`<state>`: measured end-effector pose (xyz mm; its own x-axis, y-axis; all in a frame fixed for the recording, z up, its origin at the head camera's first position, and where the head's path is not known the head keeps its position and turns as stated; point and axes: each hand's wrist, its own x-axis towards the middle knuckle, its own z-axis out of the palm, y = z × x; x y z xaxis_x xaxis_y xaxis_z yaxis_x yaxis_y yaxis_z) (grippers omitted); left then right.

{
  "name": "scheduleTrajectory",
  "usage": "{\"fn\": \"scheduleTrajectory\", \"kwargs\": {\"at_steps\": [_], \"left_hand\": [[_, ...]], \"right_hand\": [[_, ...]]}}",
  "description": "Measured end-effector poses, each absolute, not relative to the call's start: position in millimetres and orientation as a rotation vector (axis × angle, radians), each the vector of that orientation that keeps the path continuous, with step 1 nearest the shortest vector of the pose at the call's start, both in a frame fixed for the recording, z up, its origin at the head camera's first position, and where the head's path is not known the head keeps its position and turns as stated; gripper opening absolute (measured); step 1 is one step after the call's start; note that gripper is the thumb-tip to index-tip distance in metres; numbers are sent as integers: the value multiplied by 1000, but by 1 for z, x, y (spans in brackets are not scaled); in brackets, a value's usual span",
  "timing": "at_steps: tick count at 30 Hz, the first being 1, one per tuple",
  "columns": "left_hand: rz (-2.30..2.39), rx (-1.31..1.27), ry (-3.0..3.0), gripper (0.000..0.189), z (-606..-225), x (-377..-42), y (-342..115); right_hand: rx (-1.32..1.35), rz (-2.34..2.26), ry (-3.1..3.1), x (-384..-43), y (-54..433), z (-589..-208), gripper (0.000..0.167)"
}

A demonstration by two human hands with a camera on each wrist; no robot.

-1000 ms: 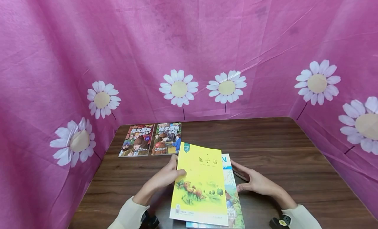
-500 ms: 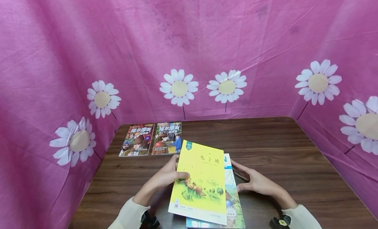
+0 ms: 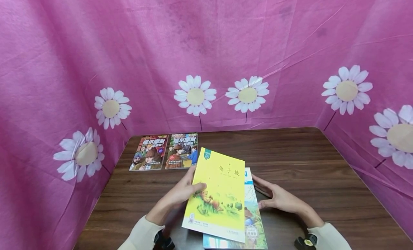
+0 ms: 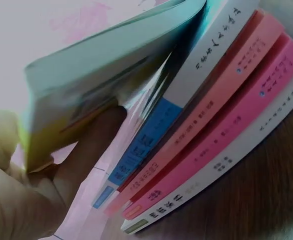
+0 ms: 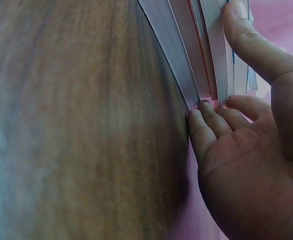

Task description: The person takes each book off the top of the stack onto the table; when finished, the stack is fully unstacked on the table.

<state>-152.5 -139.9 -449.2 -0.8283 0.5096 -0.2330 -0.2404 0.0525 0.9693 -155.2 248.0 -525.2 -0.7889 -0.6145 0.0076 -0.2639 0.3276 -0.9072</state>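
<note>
My left hand [image 3: 182, 189] grips a yellow book [image 3: 221, 203] by its left edge, thumb on the cover and fingers beneath. The book lies slanted over a stack of several books, whose top one [image 3: 255, 221] has blue lettering and a landscape cover. From the left wrist, the yellow book [image 4: 81, 115] appears raised off the stack on the near side, above a blue-and-white spine [image 4: 159, 115], pink spines [image 4: 211, 112] and a white spine [image 4: 221, 155]. Against the stack's right side rests my right hand [image 3: 280, 199], its fingertips and thumb touching the page edges [image 5: 186, 65].
Two comic-style books lie side by side at the back left of the wooden table [image 3: 309, 160]: a red one [image 3: 150, 153] and a darker one [image 3: 182, 151]. A pink curtain [image 3: 222, 45] with daisies surrounds the table's back and sides.
The yellow book has risen away from me in my left hand and turned slightly clockwise on the stack. My right hand and the stack have stayed in place.
</note>
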Motion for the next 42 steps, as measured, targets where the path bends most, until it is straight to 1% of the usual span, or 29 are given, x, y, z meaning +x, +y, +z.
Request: {"fn": "scheduleTrajectory", "kwargs": {"at_steps": [5, 13, 19, 34, 42], "left_hand": [[1877, 222, 1831, 67, -449, -155, -141], [1963, 216, 1831, 60, -449, -160, -139], [1995, 213, 1830, 64, -446, -163, -139], [2124, 191, 1852, 55, -425, -184, -133], [2186, 147, 1867, 60, -417, -198, -131]], "right_hand": [[-785, -1464, 2245, -155, 247, -525, 104], [-744, -1439, 2273, -154, 245, -523, 104], [-737, -1422, 2293, -155, 246, -524, 104], [-716, -1472, 2213, -154, 248, -524, 102], [-696, -1466, 2221, -153, 247, -523, 103]]}}
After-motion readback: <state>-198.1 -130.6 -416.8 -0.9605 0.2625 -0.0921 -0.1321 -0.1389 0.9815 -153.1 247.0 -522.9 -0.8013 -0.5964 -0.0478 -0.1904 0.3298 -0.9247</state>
